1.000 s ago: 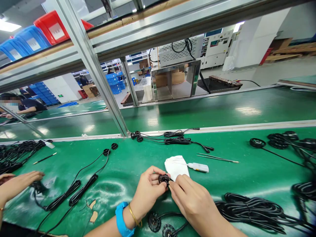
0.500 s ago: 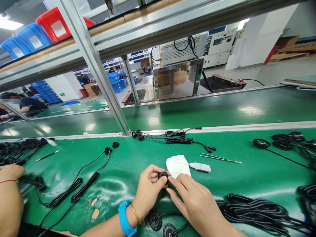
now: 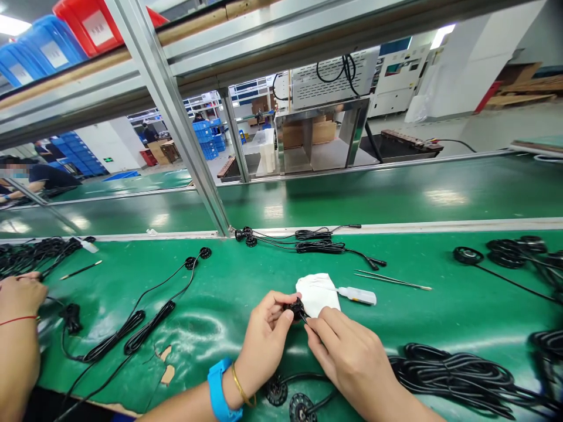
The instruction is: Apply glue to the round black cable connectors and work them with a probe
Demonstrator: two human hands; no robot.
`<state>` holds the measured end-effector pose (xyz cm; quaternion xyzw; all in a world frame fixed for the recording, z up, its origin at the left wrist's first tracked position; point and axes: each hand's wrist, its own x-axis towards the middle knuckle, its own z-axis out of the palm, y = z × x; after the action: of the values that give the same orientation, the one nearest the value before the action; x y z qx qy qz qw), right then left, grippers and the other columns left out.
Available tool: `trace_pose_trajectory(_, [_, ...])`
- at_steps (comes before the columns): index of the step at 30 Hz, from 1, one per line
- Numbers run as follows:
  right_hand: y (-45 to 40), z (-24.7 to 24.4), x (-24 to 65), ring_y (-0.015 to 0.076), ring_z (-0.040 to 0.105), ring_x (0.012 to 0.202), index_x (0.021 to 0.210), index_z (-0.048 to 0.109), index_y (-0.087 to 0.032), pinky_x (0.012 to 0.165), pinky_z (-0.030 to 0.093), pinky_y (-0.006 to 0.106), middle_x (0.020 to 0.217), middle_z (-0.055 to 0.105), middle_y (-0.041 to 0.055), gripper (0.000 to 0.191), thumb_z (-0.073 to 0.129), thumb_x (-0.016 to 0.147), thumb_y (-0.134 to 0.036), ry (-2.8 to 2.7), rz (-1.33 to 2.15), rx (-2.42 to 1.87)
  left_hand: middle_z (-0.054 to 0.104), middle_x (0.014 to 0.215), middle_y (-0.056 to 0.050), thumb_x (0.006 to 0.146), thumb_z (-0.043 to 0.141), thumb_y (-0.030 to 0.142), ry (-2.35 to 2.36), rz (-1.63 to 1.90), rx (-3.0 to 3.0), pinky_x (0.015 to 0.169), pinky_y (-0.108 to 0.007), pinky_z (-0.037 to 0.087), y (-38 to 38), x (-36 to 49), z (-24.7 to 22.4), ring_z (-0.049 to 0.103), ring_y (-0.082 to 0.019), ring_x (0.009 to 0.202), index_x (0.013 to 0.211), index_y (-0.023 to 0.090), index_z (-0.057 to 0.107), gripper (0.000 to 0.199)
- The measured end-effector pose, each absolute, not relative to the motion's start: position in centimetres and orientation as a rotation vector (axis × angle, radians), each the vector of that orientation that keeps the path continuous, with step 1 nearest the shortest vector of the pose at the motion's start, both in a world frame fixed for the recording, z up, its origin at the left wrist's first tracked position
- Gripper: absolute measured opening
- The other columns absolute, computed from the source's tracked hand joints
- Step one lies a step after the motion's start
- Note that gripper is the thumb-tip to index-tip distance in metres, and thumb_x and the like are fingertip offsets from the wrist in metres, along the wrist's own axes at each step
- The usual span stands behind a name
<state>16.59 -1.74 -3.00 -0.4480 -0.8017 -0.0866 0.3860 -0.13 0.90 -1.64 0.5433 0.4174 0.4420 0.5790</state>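
Note:
Between thumb and fingers, my left hand (image 3: 266, 331) pinches a small round black part (image 3: 296, 308), probably a connector or lamp head. A short piece of black cable (image 3: 305, 319) runs from this part into the closed fingertips of my right hand (image 3: 354, 349). Just behind the hands lies a folded white cloth (image 3: 320, 296). The nozzle of a small clear squeeze bottle (image 3: 358, 295) rests on it. Tweezers (image 3: 393, 280) lie further right. Below my wrists are two round black cable heads (image 3: 276, 391), partly covered by my arm.
Coiled black cables (image 3: 448, 372) lie at the right, more cabled round parts (image 3: 505, 252) behind them. Cable bundles (image 3: 149, 328) cover the left side. Another person's arm (image 3: 17, 334) reaches in from the left edge. A metal upright (image 3: 189, 140) rises from the bench (image 3: 246, 275).
The round part has turned in my left fingers, showing its cable. My right hand has drawn slightly back and now pinches that cable. The other person's hand has shifted slightly.

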Motion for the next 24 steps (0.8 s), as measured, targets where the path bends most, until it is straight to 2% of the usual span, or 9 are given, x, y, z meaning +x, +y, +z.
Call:
trace_pose_trajectory(9, [-1.48, -3.00, 16.46, 0.0148, 0.047, 0.063, 0.080, 0.059, -0.018, 0.061, 0.030, 0.029, 0.071, 0.052, 0.0012, 0.027, 0.043, 0.100, -0.014, -2.026, -0.225, -1.127, 0.074, 0.109, -0.012, 0.089, 0.067, 0.033, 0.961, 0.974, 1.210, 0.088, -0.036, 0.055, 1.06, 0.15, -1.79, 0.070, -0.024, 0.097, 0.104, 0.017, 0.066, 0.023])
trace_pose_trajectory(18, [-1.09, -2.71, 16.85, 0.0151, 0.044, 0.060, 0.078, 0.063, -0.017, 0.060, 0.027, 0.031, 0.066, 0.050, 0.0011, 0.029, 0.044, 0.100, -0.013, -2.021, -0.436, -1.200, 0.076, 0.101, -0.012, 0.081, 0.076, 0.035, 0.939, 0.989, 1.039, 0.083, -0.037, 0.058, 1.07, 0.45, -2.18, 0.071, -0.024, 0.091, 0.100, 0.015, 0.067, 0.029])
trace_pose_trajectory(21, [-0.82, -2.84, 17.18, 0.0137, 0.044, 0.058, 0.077, 0.063, -0.017, 0.059, 0.028, 0.030, 0.066, 0.051, 0.0006, 0.032, 0.042, 0.102, -0.015, -2.015, -0.409, -1.198, 0.075, 0.106, -0.013, 0.079, 0.079, 0.036, 0.930, 0.980, 0.983, 0.084, -0.038, 0.057, 1.16, 0.57, -2.00, 0.071, -0.025, 0.094, 0.112, 0.016, 0.067, 0.040])
trace_pose_trajectory(24, [-0.85, -2.97, 17.36, 0.0132, 0.049, 0.061, 0.087, 0.067, -0.017, 0.060, 0.033, 0.028, 0.070, 0.053, 0.0009, 0.029, 0.042, 0.102, -0.017, -2.023, -0.305, -1.175, 0.073, 0.114, -0.015, 0.078, 0.080, 0.036, 0.914, 0.989, 0.935, 0.089, -0.040, 0.056, 1.35, 0.46, -1.78, 0.068, -0.027, 0.102, 0.117, 0.015, 0.069, 0.045])
